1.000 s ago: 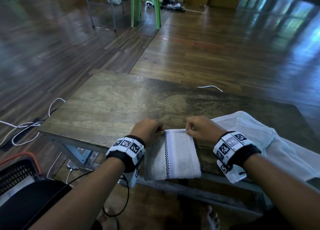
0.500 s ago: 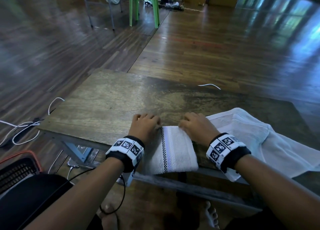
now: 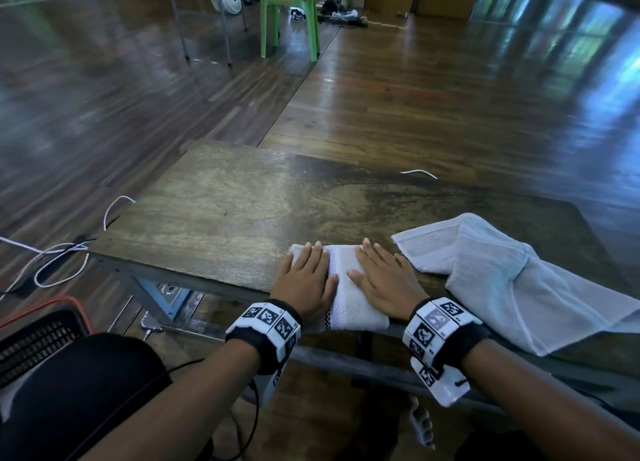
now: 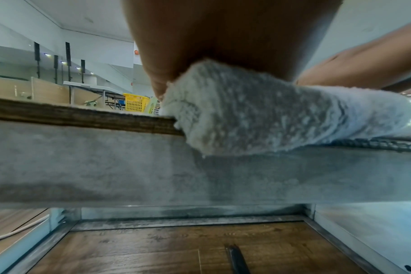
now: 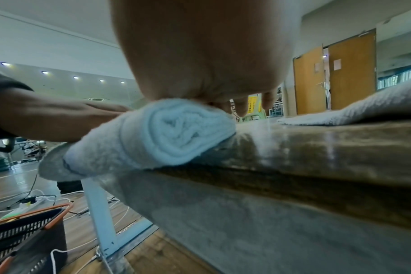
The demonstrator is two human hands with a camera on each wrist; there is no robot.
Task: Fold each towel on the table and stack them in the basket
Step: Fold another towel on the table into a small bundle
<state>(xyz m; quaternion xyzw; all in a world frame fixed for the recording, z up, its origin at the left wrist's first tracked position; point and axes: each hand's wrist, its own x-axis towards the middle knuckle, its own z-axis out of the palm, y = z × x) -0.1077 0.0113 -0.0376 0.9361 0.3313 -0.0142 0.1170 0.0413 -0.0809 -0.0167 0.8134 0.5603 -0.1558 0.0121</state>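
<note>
Left hand [image 3: 306, 282], right hand [image 3: 381, 280] flat on folded towel [image 3: 349, 308]

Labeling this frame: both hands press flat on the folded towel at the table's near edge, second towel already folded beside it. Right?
Not quite. In the head view the second towel lies unfolded and rumpled. Both the left hand and right hand do press flat on the folded towel.

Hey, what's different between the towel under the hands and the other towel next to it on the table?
The folded towel is a compact, thick bundle; the loose towel lies spread and rumpled, covering far more of the table.
The folded towel is pressed flat by the left hand and right hand; the loose towel is untouched.
The folded towel shows a checkered stripe; the loose towel looks plain.
Both are pale and overhang the table's near edge.
</note>
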